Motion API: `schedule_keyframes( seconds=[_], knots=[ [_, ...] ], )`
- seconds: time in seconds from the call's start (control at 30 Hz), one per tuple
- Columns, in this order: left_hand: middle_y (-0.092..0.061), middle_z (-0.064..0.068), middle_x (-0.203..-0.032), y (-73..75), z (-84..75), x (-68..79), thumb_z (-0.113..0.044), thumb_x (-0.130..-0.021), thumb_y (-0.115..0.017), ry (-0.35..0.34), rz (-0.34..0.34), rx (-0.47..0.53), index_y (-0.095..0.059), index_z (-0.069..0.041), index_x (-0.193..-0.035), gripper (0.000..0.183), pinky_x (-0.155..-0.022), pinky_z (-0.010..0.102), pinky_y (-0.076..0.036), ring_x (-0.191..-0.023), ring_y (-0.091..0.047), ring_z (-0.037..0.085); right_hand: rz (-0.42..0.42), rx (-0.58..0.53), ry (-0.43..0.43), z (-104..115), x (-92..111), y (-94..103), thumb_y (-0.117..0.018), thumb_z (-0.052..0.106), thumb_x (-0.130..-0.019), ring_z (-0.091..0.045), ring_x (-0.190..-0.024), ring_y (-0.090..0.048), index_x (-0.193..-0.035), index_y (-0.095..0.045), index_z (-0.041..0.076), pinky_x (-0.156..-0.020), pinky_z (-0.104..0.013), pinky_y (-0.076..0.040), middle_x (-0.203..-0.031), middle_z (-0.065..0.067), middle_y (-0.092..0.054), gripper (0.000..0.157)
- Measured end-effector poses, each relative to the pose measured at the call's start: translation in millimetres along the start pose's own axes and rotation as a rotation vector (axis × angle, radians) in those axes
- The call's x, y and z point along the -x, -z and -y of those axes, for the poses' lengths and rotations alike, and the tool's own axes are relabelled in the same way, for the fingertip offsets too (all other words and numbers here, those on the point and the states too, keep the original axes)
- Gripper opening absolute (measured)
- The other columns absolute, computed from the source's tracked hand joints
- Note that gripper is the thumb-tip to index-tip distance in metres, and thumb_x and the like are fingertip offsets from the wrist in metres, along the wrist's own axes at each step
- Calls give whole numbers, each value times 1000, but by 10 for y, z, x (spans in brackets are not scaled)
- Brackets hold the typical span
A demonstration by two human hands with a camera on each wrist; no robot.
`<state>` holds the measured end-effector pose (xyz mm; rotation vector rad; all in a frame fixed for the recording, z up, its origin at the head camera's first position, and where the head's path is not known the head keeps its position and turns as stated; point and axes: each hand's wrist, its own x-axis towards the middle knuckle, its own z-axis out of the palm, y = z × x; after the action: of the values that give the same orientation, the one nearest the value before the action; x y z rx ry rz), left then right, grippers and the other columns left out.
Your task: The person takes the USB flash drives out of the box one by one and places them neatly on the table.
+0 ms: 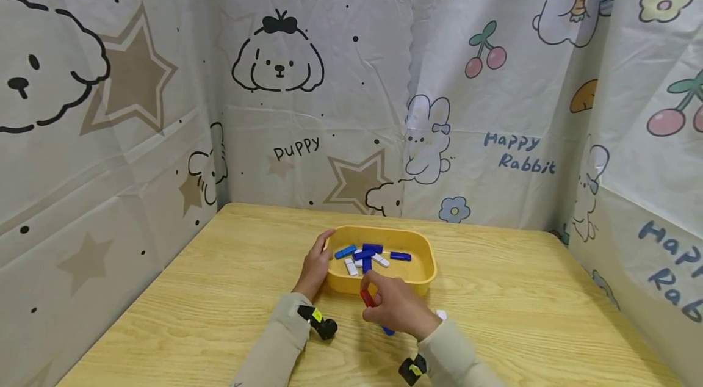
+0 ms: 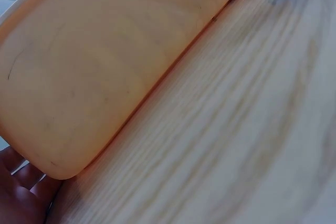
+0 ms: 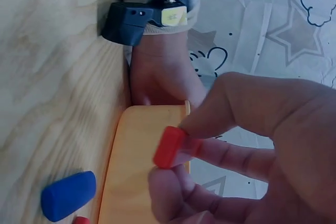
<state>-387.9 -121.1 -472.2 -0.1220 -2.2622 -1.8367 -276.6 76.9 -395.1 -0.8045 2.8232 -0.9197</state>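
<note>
Right hand (image 1: pixel 398 303): thumb and fingers pinch red stick (image 3: pixel 169 148).
Red stick: at yellow tub (image 1: pixel 340 283)'s near side, above worktop (image 1: pixel 219 295).
Left hand (image 1: pixel 315 269): fingers on tub's left end; can't tell if curled.
Tub: toward worktop's far edge; blue sticks (image 1: pixel 400 256), white sticks (image 1: pixel 351 267) inside.
Loose: blue piece (image 3: pixel 68 196), white piece (image 1: pixel 441 314), nearer worktop's near edge.

Printed cloth (image 1: pixel 340 112) is hanging around a yellowish wood-grain table (image 1: pixel 511 277).
Creased and pale, it is rising at back, left and right, showing puppies (image 1: pixel 279 68), rabbits (image 1: pixel 427 146), brown stars (image 1: pixel 134 75), flowers (image 1: pixel 454 209) and cherries (image 1: pixel 496 57); soft light is falling across it.
</note>
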Motion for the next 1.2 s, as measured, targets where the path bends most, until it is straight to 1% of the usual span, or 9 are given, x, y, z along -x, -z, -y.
schedule_keyframes(
  seconds=[0.1, 0.3, 0.4, 0.57, 0.7, 0.87, 0.97, 1.2],
  knots=[
    [-40, 8, -150, -4, 0, 6, -6, -90, -41, 0, -2, 2, -47, -19, -141, 53, -112, 50, -23, -140, -30, 27, 25, 34, -18, 5, 8, -36, -75, 17, -77, -11, -57, -45, -101, -56, 19, -54, -26, -37, -67, 2, -53, 31],
    [-39, 8, -150, -6, 8, 4, -6, -89, -41, 2, 2, 0, -47, -19, -141, 54, -112, 51, -23, -141, -30, 28, 5, 98, 8, -35, 6, -96, -75, 15, -74, -11, -58, -43, -98, -56, 18, -57, -26, -36, -68, 5, -50, 31],
    [-38, 9, -151, -2, 17, -2, -6, -89, -41, 3, 3, 0, -47, -19, -141, 54, -113, 51, -22, -142, -28, 29, 4, 102, 2, -67, -7, -131, -75, 15, -74, -11, -58, -44, -97, -56, 17, -57, -26, -38, -69, 5, -51, 31],
    [-37, 9, -152, 1, 12, 3, -6, -89, -41, -2, 6, 0, -47, -18, -141, 54, -113, 51, -21, -142, -26, 29, 34, 79, -52, -92, -19, -189, -76, 16, -76, -12, -58, -45, -95, -55, 18, -55, -26, -37, -68, 5, -52, 29],
    [-38, 9, -151, 4, 4, 9, -6, -89, -41, -2, 6, -1, -47, -18, -142, 54, -113, 51, -21, -142, -27, 29, 52, 70, -76, -70, -10, -221, -76, 17, -76, -13, -57, -45, -95, -54, 17, -54, -26, -36, -66, 4, -51, 30],
    [-37, 9, -152, 7, -4, 5, -6, -89, -40, 1, 9, 4, -46, -18, -142, 54, -114, 51, -20, -143, -26, 29, 51, 96, -59, -49, -8, -264, -78, 16, -75, -11, -57, -44, -98, -54, 15, -53, -26, -36, -66, 5, -51, 32],
    [-37, 8, -152, 12, -11, 7, -6, -89, -40, 4, 12, 13, -46, -18, -142, 55, -114, 51, -20, -142, -26, 29, 37, 123, -49, -41, -12, -294, -79, 16, -74, -11, -56, -44, -97, -54, 14, -51, -25, -37, -67, 5, -50, 34],
    [-37, 8, -152, 4, 0, -2, -7, -89, -40, -3, 15, 12, -46, -18, -142, 54, -113, 51, -20, -142, -27, 28, 15, 168, -65, -19, -8, -353, -79, 16, -73, -12, -56, -45, -93, -53, 14, -51, -25, -38, -66, 4, -49, 33]
  ],
)
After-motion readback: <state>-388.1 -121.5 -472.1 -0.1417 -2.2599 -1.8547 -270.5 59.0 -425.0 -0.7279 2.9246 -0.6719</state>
